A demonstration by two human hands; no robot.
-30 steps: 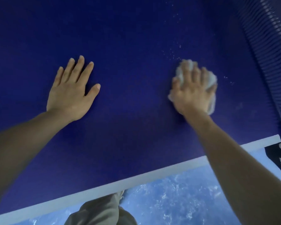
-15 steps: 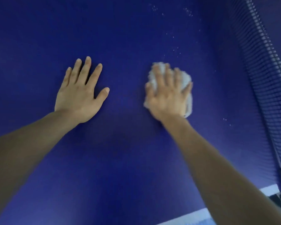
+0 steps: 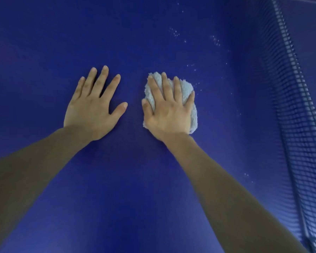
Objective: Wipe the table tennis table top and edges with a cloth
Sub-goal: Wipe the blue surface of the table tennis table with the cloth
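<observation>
The dark blue table tennis table top (image 3: 153, 198) fills the view. My right hand (image 3: 169, 110) lies flat with straight spread fingers on a bunched white terry cloth (image 3: 187, 92), pressing it onto the surface. The cloth shows around the fingers and along the hand's right side. My left hand (image 3: 95, 105) rests flat on the bare table, fingers spread, a thumb's width left of the right hand. White specks (image 3: 193, 68) are scattered on the table beyond and to the right of the cloth.
The table's net (image 3: 295, 115) runs along the right side of the view, from the top right down to the lower right corner. More white specks (image 3: 246, 175) lie close to it.
My right hand has slid the cloth leftward across the table, ending close to my left hand. The view has shifted forward, so the white table edge and the floor have left the frame.
</observation>
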